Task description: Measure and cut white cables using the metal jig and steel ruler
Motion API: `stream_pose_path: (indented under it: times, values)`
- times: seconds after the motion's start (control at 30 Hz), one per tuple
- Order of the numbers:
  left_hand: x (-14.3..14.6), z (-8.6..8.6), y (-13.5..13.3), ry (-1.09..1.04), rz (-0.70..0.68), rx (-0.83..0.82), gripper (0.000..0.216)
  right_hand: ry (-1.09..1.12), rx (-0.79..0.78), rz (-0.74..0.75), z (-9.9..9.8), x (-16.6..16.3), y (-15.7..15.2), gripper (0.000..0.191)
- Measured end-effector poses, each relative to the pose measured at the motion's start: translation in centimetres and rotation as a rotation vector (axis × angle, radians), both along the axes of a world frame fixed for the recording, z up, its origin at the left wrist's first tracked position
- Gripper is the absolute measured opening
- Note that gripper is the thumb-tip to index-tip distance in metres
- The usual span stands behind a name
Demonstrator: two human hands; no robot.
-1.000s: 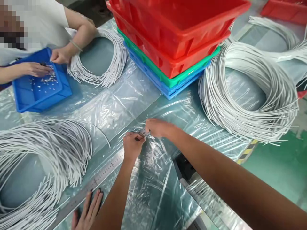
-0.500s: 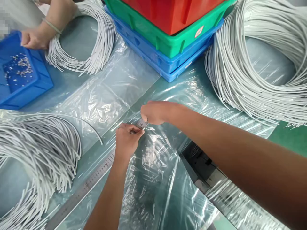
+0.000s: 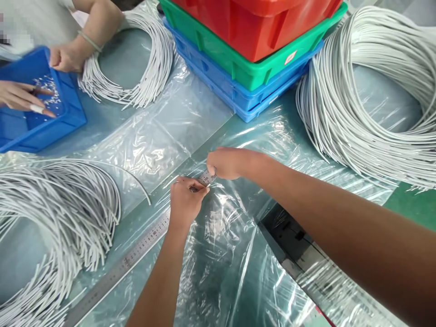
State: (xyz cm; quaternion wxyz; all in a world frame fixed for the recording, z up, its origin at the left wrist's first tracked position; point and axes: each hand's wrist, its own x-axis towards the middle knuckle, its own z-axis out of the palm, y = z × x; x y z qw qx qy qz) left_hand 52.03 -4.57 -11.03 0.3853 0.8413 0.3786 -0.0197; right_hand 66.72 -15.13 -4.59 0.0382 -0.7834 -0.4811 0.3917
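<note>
A long steel ruler (image 3: 136,252) lies slantwise on the clear plastic film (image 3: 153,141) that covers the table. Its far end is between my two hands. My left hand (image 3: 185,200) is closed, its fingertips pinching the ruler near that end. My right hand (image 3: 226,163) comes in from the right, fingers curled and pinching the ruler's tip, where printed numbers show. The two hands almost touch. Wrinkled film bunches under and in front of them.
White cable coils lie at left (image 3: 61,209), right (image 3: 357,113) and far left (image 3: 150,72). Stacked red (image 3: 259,22), green (image 3: 259,72) and blue crates (image 3: 221,84) stand at the back. A co-worker's hand (image 3: 20,97) picks in a blue tray (image 3: 37,127). A dark gap (image 3: 286,231) shows near my right forearm.
My hands stay pinched on the ruler's end. The view has dropped and shifted. Another hand that rested on the ruler's near end is out of view. The co-worker's hand is back in the blue tray.
</note>
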Motion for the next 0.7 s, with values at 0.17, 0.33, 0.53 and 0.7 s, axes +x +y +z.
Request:
stream_pose_path:
  times: [0.17,0.33,0.53,0.7]
  values:
    - [0.04,0.07,-0.19,0.001,0.023,-0.013,0.015,-0.014,-0.035,-0.020,-0.22,-0.13,0.02,0.041]
    - [-0.03,0.14,-0.21,0.011,0.025,-0.004,0.016,-0.023,-0.039,-0.029,-0.30,-0.22,-0.04,0.039]
    - [-0.02,-0.15,-0.20,0.009,0.033,-0.017,0.011,-0.042,-0.025,-0.007,-0.08,-0.20,-0.02,0.040]
    - [-0.21,-0.12,-0.27,0.015,0.037,-0.021,0.009,-0.026,-0.045,-0.014,-0.06,-0.16,-0.12,0.042]
